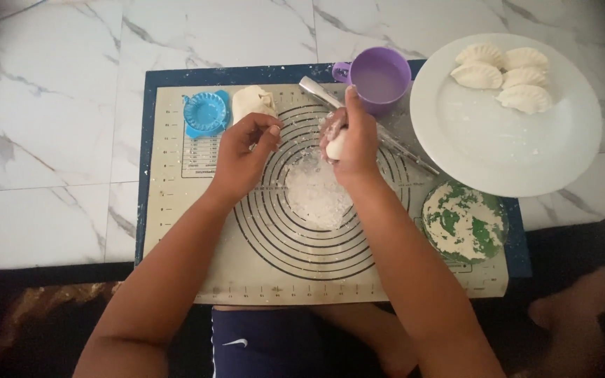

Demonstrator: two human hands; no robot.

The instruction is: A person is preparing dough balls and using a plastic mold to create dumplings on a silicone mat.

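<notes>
Nearest the camera, at the bottom edge, a dark blue garment is cut off by the frame, and both forearms reach out from there over a beige baking mat printed with dark rings, which lies on a marble floor. At the mat's near right corner sits a green bowl smeared with a white filling; how deep it is cannot be made out. On the middle of the rings lies a patch of loose flour. Just beyond it the right hand is closed around a small white dough ball, mostly hidden by the fingers, while the left hand is curled narrow, fingertips pinched; whether it holds anything cannot be told. Past the left hand lie a lump of dough and a blue dumpling press. A metal rolling pin runs partly hidden behind the right hand. Farther off stands a purple cup of cloudy liquid, and at far right a white plate carries four folded dumplings
</notes>
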